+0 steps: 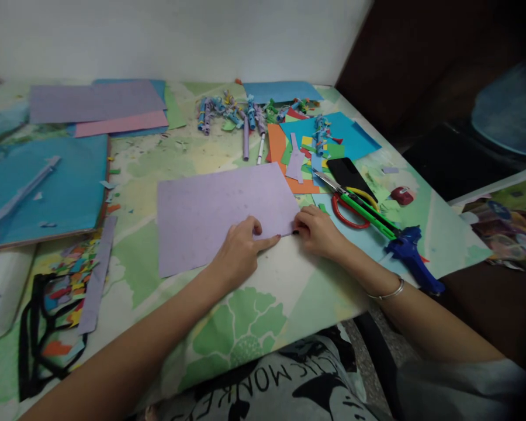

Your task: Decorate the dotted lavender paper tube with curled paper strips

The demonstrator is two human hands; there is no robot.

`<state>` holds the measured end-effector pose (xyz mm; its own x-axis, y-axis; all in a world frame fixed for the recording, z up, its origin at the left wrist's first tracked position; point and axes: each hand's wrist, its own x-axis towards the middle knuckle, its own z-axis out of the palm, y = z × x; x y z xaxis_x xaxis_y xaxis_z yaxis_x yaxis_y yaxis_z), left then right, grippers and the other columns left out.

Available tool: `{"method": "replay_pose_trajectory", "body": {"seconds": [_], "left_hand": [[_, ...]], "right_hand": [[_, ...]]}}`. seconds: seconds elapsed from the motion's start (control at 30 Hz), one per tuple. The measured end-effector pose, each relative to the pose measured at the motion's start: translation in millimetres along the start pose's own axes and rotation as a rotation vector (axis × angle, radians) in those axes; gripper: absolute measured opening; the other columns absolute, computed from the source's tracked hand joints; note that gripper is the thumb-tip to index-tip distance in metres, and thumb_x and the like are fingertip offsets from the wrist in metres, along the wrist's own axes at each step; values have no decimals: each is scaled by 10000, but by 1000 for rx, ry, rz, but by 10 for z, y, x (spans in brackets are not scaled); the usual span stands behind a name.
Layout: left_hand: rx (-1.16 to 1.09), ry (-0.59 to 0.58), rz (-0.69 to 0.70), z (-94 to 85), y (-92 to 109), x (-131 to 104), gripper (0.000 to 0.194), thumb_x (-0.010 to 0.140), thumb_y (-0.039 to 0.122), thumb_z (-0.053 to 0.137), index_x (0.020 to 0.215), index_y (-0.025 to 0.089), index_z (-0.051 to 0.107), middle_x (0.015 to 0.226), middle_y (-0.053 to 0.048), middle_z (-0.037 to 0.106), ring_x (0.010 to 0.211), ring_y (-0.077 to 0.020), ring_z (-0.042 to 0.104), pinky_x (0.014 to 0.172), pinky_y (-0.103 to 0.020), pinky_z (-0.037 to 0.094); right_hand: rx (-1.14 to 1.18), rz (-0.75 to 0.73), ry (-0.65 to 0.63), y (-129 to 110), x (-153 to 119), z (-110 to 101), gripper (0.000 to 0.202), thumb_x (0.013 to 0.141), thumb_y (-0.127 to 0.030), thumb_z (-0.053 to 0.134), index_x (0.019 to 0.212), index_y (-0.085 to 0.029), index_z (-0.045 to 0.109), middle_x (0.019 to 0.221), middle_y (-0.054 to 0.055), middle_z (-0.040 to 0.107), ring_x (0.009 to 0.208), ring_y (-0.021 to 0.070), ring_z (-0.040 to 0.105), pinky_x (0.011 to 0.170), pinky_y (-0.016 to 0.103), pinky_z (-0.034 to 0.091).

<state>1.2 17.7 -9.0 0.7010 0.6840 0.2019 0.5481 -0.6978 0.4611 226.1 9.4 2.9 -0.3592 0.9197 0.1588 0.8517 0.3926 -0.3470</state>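
Observation:
A sheet of light purple paper lies in front of me on the table. My left hand rests over its near edge, index finger stretched along that edge and thumb apart. At the near right corner, the bent fingers of my right hand pinch the purple paper. Just beyond the right hand are scissors with red and yellow handles, a green craft knife and a black phone.
A blue glue gun lies near the right table edge. Rolled paper pieces and coloured scraps spread across the back. On the left are a blue folder, a purple strip, black glasses and several paper sheets.

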Motion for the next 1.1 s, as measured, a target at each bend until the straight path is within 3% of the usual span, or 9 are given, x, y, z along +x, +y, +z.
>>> {"method": "replay_pose_trajectory", "body": {"seconds": [0.23,0.4,0.6,0.7,0.87,0.97,1.1], "left_hand": [[6,6,-8,4,2,7,475,830,35,335,1110,264,643,993,-85,468,855,-186,421,799,-405,426],[7,13,3,33,-18,-1,473,822,30,348,1109,256,648,985,-85,472,845,-183,419,788,-394,425],[0,43,21,48,-30,-10,513,811,10,348,1121,288,647,983,-84,460,827,-183,413,770,-398,420],[-9,59,35,47,-32,-5,515,799,2,357,1116,282,650,976,-84,464,816,-183,410,762,-393,421],[-11,75,48,50,-37,0,522,807,0,356,1116,296,656,952,-80,458,807,-180,414,761,-392,422],[-7,79,48,55,-41,-5,510,822,13,357,1114,307,656,953,-77,456,800,-176,414,755,-388,424],[-12,92,59,62,-46,4,524,805,2,360,1113,303,658,955,-80,462,788,-176,424,749,-390,429]], "right_hand": [[-29,-142,49,102,-158,-53,160,851,-86,403,831,-149,548,843,99,543,828,205,457,734,326,376],[-142,-46,56,85,-95,5,138,760,-54,453,745,-147,553,756,95,551,788,216,435,675,330,320],[-154,113,-79,23,77,-74,137,620,-38,516,600,-171,491,648,62,542,745,205,426,636,316,276],[-57,103,-106,69,52,-139,139,639,-31,508,634,-170,503,679,50,545,732,187,447,650,295,311],[12,15,15,161,-81,-123,88,780,-109,471,748,-159,536,762,73,559,792,201,469,719,303,364],[-45,53,43,125,-71,-63,130,758,-68,452,691,-162,514,724,82,562,764,205,464,701,305,357],[-120,162,-19,54,23,-77,169,686,-23,470,604,-170,480,655,71,560,701,191,467,641,293,322]]}}
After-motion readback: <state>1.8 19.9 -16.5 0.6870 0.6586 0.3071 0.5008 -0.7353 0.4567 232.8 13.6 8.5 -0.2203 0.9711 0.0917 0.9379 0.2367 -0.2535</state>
